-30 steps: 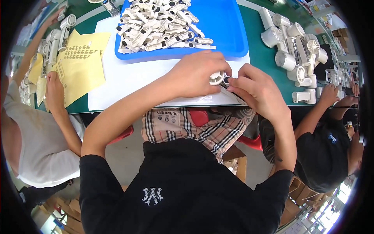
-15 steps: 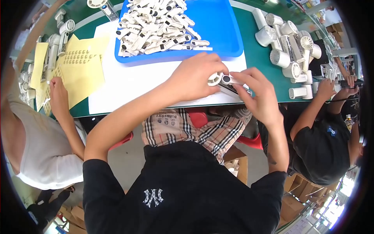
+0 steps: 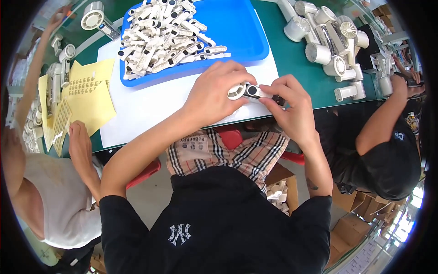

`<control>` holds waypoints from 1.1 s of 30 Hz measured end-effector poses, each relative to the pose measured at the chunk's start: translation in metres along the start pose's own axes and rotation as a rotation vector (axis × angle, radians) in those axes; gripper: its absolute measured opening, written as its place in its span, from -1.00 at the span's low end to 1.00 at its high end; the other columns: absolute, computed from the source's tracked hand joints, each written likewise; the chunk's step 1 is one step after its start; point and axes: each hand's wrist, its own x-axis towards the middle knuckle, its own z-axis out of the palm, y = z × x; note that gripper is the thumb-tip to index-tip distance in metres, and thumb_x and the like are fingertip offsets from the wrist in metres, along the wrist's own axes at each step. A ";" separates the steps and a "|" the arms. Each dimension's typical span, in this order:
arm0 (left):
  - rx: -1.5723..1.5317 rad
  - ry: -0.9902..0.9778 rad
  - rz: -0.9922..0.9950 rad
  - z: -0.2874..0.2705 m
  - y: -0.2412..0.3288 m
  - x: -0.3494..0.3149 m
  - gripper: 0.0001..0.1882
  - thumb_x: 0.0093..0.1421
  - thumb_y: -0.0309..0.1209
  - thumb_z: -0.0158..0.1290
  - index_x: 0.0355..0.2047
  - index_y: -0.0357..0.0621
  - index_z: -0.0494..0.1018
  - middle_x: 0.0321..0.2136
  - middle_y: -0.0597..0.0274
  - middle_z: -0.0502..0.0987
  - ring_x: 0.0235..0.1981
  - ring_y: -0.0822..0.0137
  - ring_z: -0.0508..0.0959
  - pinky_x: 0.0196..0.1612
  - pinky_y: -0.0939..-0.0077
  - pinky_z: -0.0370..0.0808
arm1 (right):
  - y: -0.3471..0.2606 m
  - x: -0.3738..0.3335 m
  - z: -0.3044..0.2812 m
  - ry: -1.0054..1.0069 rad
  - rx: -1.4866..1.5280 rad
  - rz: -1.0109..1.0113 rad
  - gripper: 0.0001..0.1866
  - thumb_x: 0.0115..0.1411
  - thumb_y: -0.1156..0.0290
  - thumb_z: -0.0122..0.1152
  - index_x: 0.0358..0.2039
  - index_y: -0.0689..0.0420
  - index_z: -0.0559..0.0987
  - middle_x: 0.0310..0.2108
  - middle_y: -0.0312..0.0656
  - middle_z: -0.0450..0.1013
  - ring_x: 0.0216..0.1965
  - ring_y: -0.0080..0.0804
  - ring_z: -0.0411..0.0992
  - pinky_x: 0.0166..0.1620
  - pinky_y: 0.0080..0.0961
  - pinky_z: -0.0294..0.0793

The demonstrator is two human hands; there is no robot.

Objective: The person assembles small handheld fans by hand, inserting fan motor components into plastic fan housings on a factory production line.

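My left hand (image 3: 214,93) is closed around the round head of a white handheld fan (image 3: 236,92). The fan lies sideways near the table's front edge, its handle pointing right. My right hand (image 3: 292,102) pinches a white handle cover (image 3: 257,92) with a dark round spot, held against the fan's handle. Dark inner parts of the handle show near my right fingertips; whether the cover is seated all along cannot be made out. Just beyond my hands, a blue tray (image 3: 242,27) holds a heap of similar white handle covers (image 3: 166,39).
White fans (image 3: 337,66) are piled at the right, and one fan (image 3: 93,19) stands at the far left. White paper (image 3: 137,114) covers the green table (image 3: 285,57). Yellow sheets (image 3: 98,98) lie left. Co-workers sit on both sides; a carton of white parts (image 3: 292,192) stands below.
My hands and the fan appear slightly farther left as the whole view shifts. The cover now lies more in line with the handle. The left co-worker's hand has moved lower.
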 end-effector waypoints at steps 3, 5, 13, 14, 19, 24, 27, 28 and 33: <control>0.016 -0.007 0.010 -0.001 -0.001 0.001 -0.63 -0.07 -0.45 0.35 -0.19 -0.02 0.59 -0.16 0.18 0.54 -0.09 0.11 0.52 -0.04 0.28 0.47 | 0.000 0.000 0.000 -0.011 -0.008 0.014 -0.70 0.03 0.58 0.43 -0.17 0.16 0.69 -0.36 -0.22 0.46 -0.32 -0.38 0.45 -0.30 -0.50 0.42; 0.014 -0.027 0.004 -0.001 -0.001 0.001 -0.63 -0.07 -0.45 0.36 -0.19 -0.02 0.59 -0.16 0.18 0.55 -0.09 0.10 0.52 -0.03 0.28 0.47 | 0.001 0.000 0.001 -0.001 -0.007 0.007 -0.72 0.03 0.57 0.42 -0.18 0.16 0.69 -0.37 -0.21 0.45 -0.32 -0.32 0.44 -0.29 -0.44 0.43; 0.037 -0.027 0.103 -0.006 -0.010 0.005 -0.62 -0.07 -0.42 0.38 -0.17 -0.06 0.62 -0.16 0.15 0.56 -0.14 0.09 0.56 -0.08 0.29 0.52 | -0.015 0.004 0.004 -0.017 -0.358 -0.150 -0.81 0.08 0.61 0.25 -0.25 0.23 0.65 -0.45 -0.16 0.36 -0.35 -0.21 0.42 -0.28 -0.30 0.46; 0.057 -0.030 0.130 -0.006 -0.011 0.005 -0.62 -0.06 -0.42 0.38 -0.17 -0.06 0.62 -0.16 0.15 0.56 -0.15 0.09 0.57 -0.09 0.30 0.53 | -0.012 0.003 0.006 -0.007 -0.358 -0.183 -0.79 0.05 0.62 0.23 -0.25 0.24 0.63 -0.44 -0.16 0.36 -0.33 -0.20 0.43 -0.27 -0.30 0.46; 0.104 0.005 0.230 -0.002 -0.011 0.002 -0.64 -0.04 -0.41 0.36 -0.17 -0.06 0.63 -0.15 0.15 0.56 -0.18 0.09 0.58 -0.12 0.32 0.54 | -0.006 -0.007 0.005 0.008 -0.324 -0.236 -0.70 -0.03 0.64 0.21 -0.21 0.23 0.60 -0.38 -0.15 0.39 -0.29 -0.19 0.44 -0.22 -0.31 0.49; 0.177 0.024 0.261 -0.006 -0.018 0.007 -0.64 -0.06 -0.38 0.37 -0.18 -0.03 0.64 -0.13 0.17 0.56 -0.12 0.09 0.56 -0.07 0.28 0.52 | -0.012 0.005 0.009 -0.032 -0.464 -0.149 -0.75 0.09 0.57 0.25 -0.17 0.20 0.65 -0.33 -0.12 0.46 -0.28 -0.17 0.47 -0.18 -0.30 0.50; 0.192 0.122 0.340 0.002 -0.016 -0.002 -0.67 -0.08 -0.39 0.38 -0.23 -0.01 0.65 -0.10 0.22 0.56 -0.07 0.10 0.53 -0.05 0.27 0.50 | 0.005 0.010 -0.009 -0.159 -0.094 -0.040 -0.76 0.14 0.48 0.31 -0.15 0.20 0.66 -0.27 -0.12 0.50 -0.22 -0.17 0.49 -0.11 -0.34 0.50; 0.225 0.175 0.357 0.007 -0.010 -0.009 -0.64 -0.11 -0.39 0.40 -0.24 0.03 0.65 -0.08 0.25 0.55 -0.03 0.10 0.52 -0.01 0.25 0.49 | 0.013 0.005 -0.008 -0.141 0.097 -0.013 -0.64 0.14 0.40 0.36 -0.04 0.21 0.62 -0.18 -0.08 0.52 -0.12 -0.15 0.51 -0.02 -0.36 0.49; 0.197 0.133 0.268 0.000 0.016 -0.028 -0.56 -0.16 -0.40 0.40 -0.20 0.01 0.58 -0.15 0.22 0.56 -0.05 0.05 0.51 -0.02 0.16 0.46 | 0.015 -0.022 0.010 -0.262 0.220 -0.023 -0.42 0.12 0.42 0.39 0.16 0.20 0.47 -0.04 -0.03 0.46 -0.01 -0.11 0.47 0.04 -0.33 0.45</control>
